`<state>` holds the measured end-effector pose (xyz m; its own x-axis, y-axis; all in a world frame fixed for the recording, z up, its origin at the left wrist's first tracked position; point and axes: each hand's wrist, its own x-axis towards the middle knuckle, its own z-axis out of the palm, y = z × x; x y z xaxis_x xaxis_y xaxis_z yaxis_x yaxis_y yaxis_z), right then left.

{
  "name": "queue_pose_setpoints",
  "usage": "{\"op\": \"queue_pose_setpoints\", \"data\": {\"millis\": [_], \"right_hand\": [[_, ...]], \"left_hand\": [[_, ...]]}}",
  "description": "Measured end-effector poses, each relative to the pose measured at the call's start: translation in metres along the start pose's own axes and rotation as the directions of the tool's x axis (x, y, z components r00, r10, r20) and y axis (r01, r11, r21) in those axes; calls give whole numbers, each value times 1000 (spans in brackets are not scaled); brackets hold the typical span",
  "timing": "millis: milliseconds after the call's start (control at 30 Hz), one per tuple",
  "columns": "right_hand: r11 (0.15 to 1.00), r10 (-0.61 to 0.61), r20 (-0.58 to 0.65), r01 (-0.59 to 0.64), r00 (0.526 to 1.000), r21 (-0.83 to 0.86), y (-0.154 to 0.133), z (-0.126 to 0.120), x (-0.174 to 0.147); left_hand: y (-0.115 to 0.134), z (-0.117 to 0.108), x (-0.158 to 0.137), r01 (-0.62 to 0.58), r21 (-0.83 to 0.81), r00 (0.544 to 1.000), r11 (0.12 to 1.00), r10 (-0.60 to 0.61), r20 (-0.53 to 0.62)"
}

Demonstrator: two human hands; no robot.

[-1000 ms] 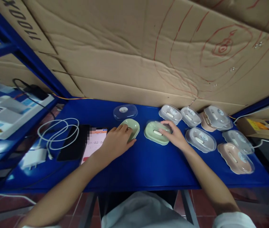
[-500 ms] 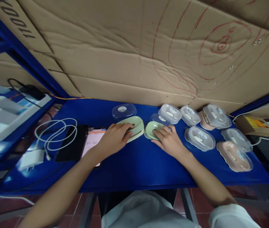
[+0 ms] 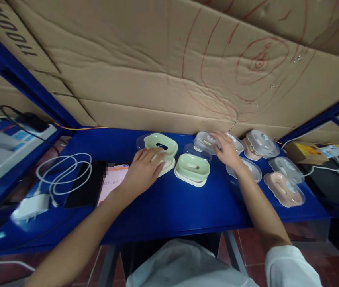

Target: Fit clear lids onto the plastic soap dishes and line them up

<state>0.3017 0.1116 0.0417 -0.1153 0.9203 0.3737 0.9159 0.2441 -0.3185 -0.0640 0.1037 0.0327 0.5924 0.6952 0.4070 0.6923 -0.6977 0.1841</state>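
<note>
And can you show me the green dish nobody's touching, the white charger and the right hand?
Green dish [image 3: 192,174]: head view, just below its slot.
White charger [image 3: 34,205]: head view, on its body.
Right hand [image 3: 226,148]: head view, back of the hand.

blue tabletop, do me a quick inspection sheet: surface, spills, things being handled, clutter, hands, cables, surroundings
Surface: blue tabletop, smooth
Spills: nothing seen
Things handled: left green dish and right green dish, both uncovered; grey dish with clear lid
Clutter: phone showing digits, dark flat item, white charger
Hands: left hand on the left green dish; right hand at the grey dish, grip unclear
Cables: white cable, looped partly over the dark flat item
Surroundings: cardboard behind, marked with red lines
</note>
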Motion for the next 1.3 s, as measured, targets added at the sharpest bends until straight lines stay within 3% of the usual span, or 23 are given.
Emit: {"op": "queue_pose_setpoints", "data": {"millis": [100, 233, 333, 400, 467, 533, 600, 767, 867, 1000, 1100, 1200, 1300], "right_hand": [[989, 76, 172, -53, 982, -139, 20, -1, 7], [999, -3, 139, 8, 990, -34, 18, -1, -4], [999, 6, -68, -4, 998, 31, 9, -5, -11], [1000, 12, -137, -12, 991, 5, 2, -5, -13], [999, -41, -22, 41, 999, 16, -5, 0, -14], [994, -104, 143, 98, 984, 52, -10, 7, -16], [992, -123, 221, 116, 967, 45, -12, 15, -18], [986, -167, 277, 163, 946, 41, -12, 19, -19], [985, -170, 248, 160, 954, 62, -17, 17, -17], [991, -114, 103, 107, 988, 77, -17, 9, -12], [1000, 21, -66, -23, 998, -17, 4, -3, -11], [939, 227, -162, -260, 960, -226, 33, -10, -15], [844, 340, -140, -367, 930, -391, 55, -10, -21]], "left_hand": [[21, 0, -6, -226, -64, 968, 972, 231, 102], [49, 7, -16, -377, -55, 909, 924, 381, 171], [60, 12, -21, -404, -47, 897, 914, 405, 178], [63, 13, -22, -412, -65, 893, 909, 417, 167], [64, 14, -23, -429, -83, 885, 900, 436, 159], [64, 15, -23, -441, -89, 880, 893, 450, 152], [63, 14, -22, -447, -85, 878, 890, 455, 149], [62, 11, -22, -438, -62, 884, 897, 443, 149], [60, 10, -22, -435, -48, 886, 899, 437, 153], [58, 13, -22, -444, -30, 882, 895, 443, 160], [56, 16, -23, -438, -15, 887, 899, 435, 155], [56, 17, -23, -439, -5, 888, 898, 435, 147], [56, 15, -22, -429, -29, 892, 903, 429, 146]]}}
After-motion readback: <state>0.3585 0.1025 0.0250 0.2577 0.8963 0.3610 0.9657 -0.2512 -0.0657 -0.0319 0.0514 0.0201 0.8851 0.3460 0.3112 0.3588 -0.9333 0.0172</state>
